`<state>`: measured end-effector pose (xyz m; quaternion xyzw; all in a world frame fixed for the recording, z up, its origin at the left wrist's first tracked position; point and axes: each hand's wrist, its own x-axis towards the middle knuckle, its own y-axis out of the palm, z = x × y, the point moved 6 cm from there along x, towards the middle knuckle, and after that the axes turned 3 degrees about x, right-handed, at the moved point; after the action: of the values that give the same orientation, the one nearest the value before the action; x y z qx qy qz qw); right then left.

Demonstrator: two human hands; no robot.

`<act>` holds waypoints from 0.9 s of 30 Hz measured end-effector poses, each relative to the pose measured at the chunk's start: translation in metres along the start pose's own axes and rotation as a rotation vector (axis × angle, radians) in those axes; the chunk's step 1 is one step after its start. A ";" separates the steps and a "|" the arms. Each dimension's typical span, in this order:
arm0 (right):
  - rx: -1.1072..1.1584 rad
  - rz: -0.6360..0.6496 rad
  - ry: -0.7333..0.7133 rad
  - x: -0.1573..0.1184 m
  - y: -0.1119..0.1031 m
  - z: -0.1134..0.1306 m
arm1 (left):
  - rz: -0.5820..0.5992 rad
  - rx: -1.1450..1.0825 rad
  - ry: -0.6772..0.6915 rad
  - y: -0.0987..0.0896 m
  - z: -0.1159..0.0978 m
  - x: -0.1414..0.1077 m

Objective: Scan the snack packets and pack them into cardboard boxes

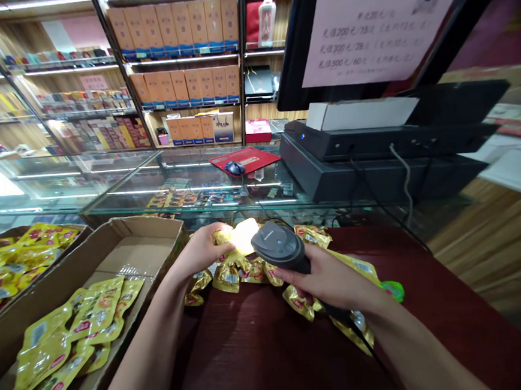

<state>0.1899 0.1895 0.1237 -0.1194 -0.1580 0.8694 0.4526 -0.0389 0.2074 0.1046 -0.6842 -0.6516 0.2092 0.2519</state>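
A dark barcode scanner (279, 246) is gripped by its handle in my right hand (328, 277), its head pointing left. Bright white light falls on the yellow snack packet (221, 239) that my left hand (205, 247) pinches, just left of the scanner head; the glare hides part of it. Below and around both hands, several gold-yellow snack packets (226, 279) lie on the dark red table (241, 353). Others rest near my right wrist, beside a small green item (393, 291). The scanner's cable runs down under my right forearm.
At the left stands an open cardboard box (148, 228) with several yellow packets, next to another filled box (83, 233). Behind are a glass counter (187, 182), a mouse (234, 167) on a red mat (257, 158), and a monitor (294, 54) above black equipment (322, 175). Stocked shelves line the back.
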 end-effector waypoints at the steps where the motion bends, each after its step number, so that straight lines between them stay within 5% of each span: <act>1: 0.010 0.006 0.033 0.000 0.001 -0.002 | -0.001 0.015 0.014 -0.001 -0.002 0.000; 6: 0.068 0.015 0.114 -0.005 0.002 -0.002 | -0.031 -0.033 -0.037 -0.002 -0.003 -0.003; 10: 0.095 0.011 0.116 -0.009 0.001 0.001 | -0.206 0.012 -0.058 -0.021 -0.011 -0.033; 21: 0.048 0.085 0.090 -0.002 0.014 -0.005 | -0.699 0.505 -0.223 -0.161 -0.008 -0.167; 24: 0.062 0.102 0.080 -0.005 0.015 -0.003 | -0.723 0.517 -0.187 -0.165 -0.009 -0.170; 27: 0.058 0.075 0.054 -0.008 0.008 0.001 | -0.630 0.456 -0.123 -0.137 -0.012 -0.151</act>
<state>0.1885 0.1784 0.1225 -0.1356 -0.1160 0.8864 0.4272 -0.1493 0.0596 0.1921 -0.3633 -0.7805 0.3016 0.4098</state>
